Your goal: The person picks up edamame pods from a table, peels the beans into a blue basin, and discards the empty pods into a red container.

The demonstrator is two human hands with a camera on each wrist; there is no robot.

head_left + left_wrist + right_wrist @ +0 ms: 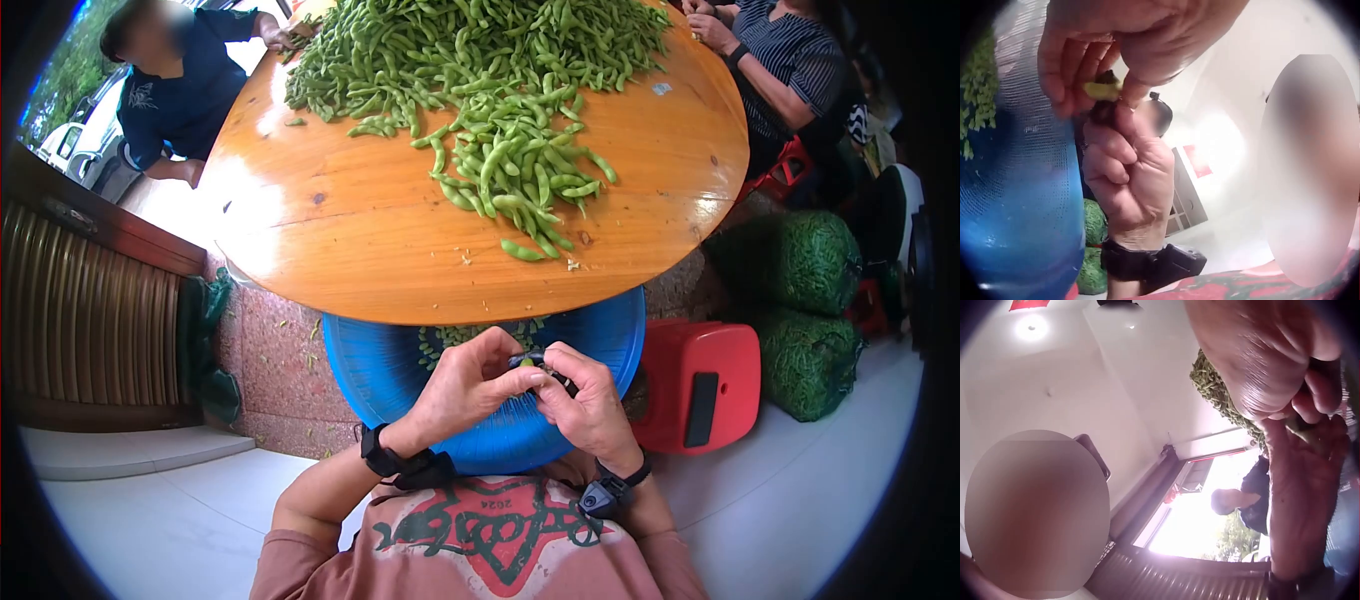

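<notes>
Above a blue basin point(365, 385), my left hand point(465, 390) and right hand point(590, 405) meet with a green soybean pod point(527, 364) between their fingertips. In the left wrist view the pod point(1102, 90) shows yellow-green, pinched between the thumbs and fingers of both hands. Dark coverings show around some fingertips. The right wrist view has the pod point(1307, 436) mostly hidden behind the curled fingers. Shelled green beans point(430, 345) lie in the basin below. A large heap of soybean pods point(500, 165) covers the table's far side and runs toward me.
The wooden table point(350, 230) overhangs the basin's far rim. To the right are a red stool point(700, 385) and green net sacks point(810, 360) full of pods. One person point(185, 90) sits at the far left, another point(785, 70) at the far right.
</notes>
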